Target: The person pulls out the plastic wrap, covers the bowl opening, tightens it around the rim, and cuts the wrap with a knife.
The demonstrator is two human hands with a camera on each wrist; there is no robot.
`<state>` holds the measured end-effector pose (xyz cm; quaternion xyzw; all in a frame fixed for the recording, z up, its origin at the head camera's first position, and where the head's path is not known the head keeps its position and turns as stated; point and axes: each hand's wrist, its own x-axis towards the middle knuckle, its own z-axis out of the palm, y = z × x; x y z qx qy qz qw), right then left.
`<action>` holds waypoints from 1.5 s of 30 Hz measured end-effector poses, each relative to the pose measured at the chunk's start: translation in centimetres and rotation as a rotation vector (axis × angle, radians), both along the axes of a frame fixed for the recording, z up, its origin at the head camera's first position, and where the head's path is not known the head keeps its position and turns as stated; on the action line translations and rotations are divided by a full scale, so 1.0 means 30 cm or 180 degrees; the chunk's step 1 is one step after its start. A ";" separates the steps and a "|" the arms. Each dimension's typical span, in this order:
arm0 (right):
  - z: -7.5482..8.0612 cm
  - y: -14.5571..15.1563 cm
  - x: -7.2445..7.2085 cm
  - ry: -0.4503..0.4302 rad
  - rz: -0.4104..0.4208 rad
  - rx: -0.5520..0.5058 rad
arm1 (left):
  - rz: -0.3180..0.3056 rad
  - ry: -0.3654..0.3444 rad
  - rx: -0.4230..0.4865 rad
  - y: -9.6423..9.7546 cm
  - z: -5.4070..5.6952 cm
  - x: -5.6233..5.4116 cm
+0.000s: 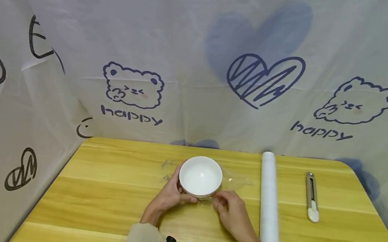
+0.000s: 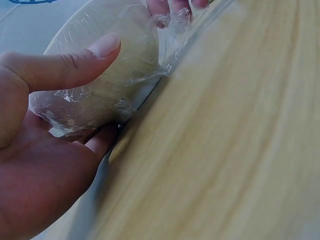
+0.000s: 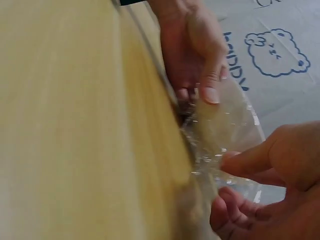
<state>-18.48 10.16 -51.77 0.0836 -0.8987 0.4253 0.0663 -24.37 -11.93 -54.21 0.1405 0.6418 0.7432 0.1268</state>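
A white bowl (image 1: 200, 177) stands upright near the middle of the table, with clear plastic wrap (image 2: 142, 65) crumpled against its outer side. My left hand (image 1: 169, 195) holds the bowl from the left, its thumb lying along the wrapped near side and its fingers reaching round and beneath. At the bowl's lower right, my right hand (image 1: 231, 211) pinches the loose wrap between thumb and fingers. More of the transparent film (image 1: 235, 179) spreads flat to the right of the bowl. In the right wrist view, wrinkled wrap (image 3: 200, 145) runs between both hands along the bowl's base.
A long white roll (image 1: 270, 205) lies lengthwise just right of my right hand. Farther right rests a grey and white utility knife (image 1: 312, 198). Printed cloth (image 1: 194, 56) hangs behind and beside the wooden table (image 1: 98, 190).
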 end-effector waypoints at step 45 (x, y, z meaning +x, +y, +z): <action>0.080 0.073 -0.022 -0.0935 -0.0090 -0.0622 | -0.0165 0.0066 -0.0144 -0.012 0.010 -0.013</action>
